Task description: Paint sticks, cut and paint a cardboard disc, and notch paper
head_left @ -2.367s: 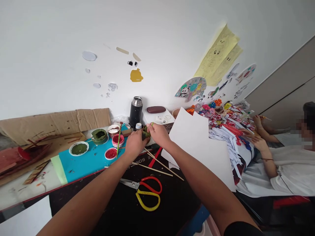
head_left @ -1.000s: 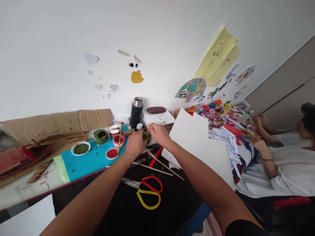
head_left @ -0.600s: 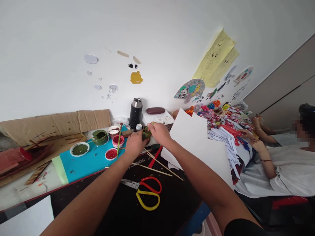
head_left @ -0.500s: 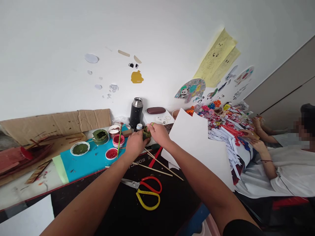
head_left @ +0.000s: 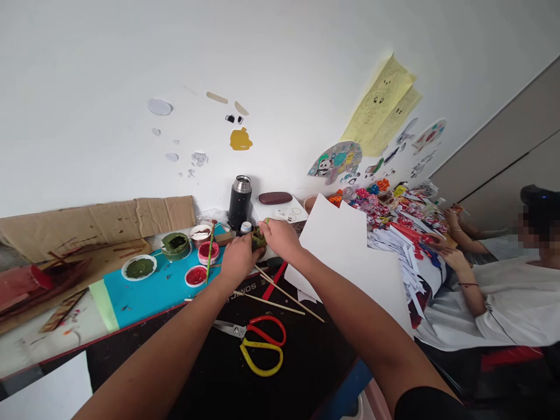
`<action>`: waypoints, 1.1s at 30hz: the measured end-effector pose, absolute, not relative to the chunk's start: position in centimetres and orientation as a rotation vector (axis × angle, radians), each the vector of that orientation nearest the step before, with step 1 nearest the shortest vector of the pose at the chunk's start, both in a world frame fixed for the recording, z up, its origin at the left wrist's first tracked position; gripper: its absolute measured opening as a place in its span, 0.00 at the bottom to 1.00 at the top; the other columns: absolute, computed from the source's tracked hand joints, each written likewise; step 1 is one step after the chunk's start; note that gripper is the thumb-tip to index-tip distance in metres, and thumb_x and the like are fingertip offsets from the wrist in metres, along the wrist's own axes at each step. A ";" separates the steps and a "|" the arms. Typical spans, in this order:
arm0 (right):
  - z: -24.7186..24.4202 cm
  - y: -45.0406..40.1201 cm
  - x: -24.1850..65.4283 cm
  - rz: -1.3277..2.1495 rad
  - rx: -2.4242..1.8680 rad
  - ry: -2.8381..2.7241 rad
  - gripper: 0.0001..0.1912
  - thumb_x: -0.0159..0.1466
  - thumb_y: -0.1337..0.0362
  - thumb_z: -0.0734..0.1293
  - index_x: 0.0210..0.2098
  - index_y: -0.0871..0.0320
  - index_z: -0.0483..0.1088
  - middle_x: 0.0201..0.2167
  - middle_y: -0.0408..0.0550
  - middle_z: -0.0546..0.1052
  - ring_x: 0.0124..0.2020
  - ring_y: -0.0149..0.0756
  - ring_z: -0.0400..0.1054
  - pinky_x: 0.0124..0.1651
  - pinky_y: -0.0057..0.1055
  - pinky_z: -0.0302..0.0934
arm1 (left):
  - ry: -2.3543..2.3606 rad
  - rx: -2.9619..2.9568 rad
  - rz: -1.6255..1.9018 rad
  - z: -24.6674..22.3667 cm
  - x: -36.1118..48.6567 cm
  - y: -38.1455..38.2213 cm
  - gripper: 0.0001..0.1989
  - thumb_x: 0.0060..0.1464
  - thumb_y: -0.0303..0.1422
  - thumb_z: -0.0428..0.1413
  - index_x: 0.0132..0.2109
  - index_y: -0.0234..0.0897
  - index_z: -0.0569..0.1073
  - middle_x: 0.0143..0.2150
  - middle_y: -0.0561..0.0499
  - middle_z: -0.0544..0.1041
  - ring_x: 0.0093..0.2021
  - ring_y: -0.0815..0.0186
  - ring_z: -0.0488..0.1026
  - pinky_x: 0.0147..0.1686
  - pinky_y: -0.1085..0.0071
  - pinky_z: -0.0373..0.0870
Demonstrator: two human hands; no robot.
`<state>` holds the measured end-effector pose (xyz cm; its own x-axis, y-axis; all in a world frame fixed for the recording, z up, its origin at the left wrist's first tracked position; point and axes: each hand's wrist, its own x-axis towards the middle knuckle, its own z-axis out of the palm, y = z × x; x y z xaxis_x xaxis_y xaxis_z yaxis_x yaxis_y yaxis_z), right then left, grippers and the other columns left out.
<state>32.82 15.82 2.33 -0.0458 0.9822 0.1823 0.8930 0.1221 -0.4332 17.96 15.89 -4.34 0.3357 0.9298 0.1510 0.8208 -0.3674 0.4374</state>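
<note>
My left hand [head_left: 237, 257] and my right hand [head_left: 282, 238] meet over the far side of the table. Between them is a small dark green lumpy object [head_left: 258, 238], largely covered by my fingers. The fingers of both hands are curled against it, and a bit of lighter green shows at my right fingertips. Just behind my left hand stands a small bottle with a pale cap [head_left: 247, 226]. Two thin wooden sticks [head_left: 284, 291] lie below the hands, beside a red strip [head_left: 274, 283].
Scissors [head_left: 254, 341] with red and yellow handles lie in front. Paint tubs [head_left: 175, 247] stand on a blue sheet [head_left: 125, 300] at left. A black flask [head_left: 240, 203] is by the wall. White paper [head_left: 345, 251] lies at right, near another person [head_left: 503, 303].
The whole view has shifted slightly left. Both hands stay at the green object with almost the same hold.
</note>
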 end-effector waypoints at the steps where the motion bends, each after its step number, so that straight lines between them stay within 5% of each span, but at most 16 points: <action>1: 2.3 15.8 32.8 0.273 -1.816 -1.979 0.20 0.81 0.58 0.64 0.35 0.55 0.79 0.30 0.51 0.81 0.36 0.45 0.73 0.41 0.34 0.55 | 1.569 2.321 0.549 -4.3 18.0 15.9 0.18 0.69 0.39 0.60 0.61 0.37 0.76 0.56 0.36 0.85 0.61 0.43 0.80 0.59 0.54 0.75; 10: 2.3 15.5 33.1 0.389 -1.753 -1.997 0.23 0.82 0.60 0.62 0.33 0.55 0.79 0.33 0.45 0.83 0.37 0.38 0.75 0.43 0.30 0.59 | 1.571 2.331 0.531 -4.3 17.9 15.9 0.18 0.70 0.39 0.59 0.61 0.37 0.76 0.56 0.35 0.85 0.61 0.43 0.80 0.57 0.54 0.75; 19: 2.7 15.8 32.8 0.369 -1.775 -1.968 0.19 0.81 0.60 0.65 0.35 0.57 0.79 0.31 0.51 0.81 0.37 0.44 0.73 0.42 0.34 0.55 | 1.592 2.344 0.504 -4.2 18.0 15.9 0.19 0.71 0.39 0.60 0.62 0.33 0.76 0.56 0.35 0.85 0.61 0.44 0.80 0.57 0.55 0.75; 26: 1.9 15.9 33.5 0.562 -1.644 -1.792 0.22 0.78 0.60 0.65 0.27 0.55 0.74 0.24 0.42 0.75 0.30 0.38 0.70 0.40 0.32 0.58 | 1.594 2.352 0.511 -4.5 18.0 15.9 0.18 0.70 0.39 0.60 0.61 0.33 0.77 0.55 0.35 0.85 0.60 0.44 0.80 0.56 0.56 0.76; 33: 1.9 14.7 34.9 0.697 -1.463 -1.420 0.27 0.78 0.41 0.61 0.31 0.52 0.70 0.17 0.37 0.69 0.16 0.32 0.61 0.26 0.31 0.58 | 1.600 2.348 0.528 -4.9 18.0 16.2 0.21 0.70 0.40 0.60 0.64 0.34 0.75 0.56 0.35 0.85 0.61 0.44 0.80 0.57 0.55 0.75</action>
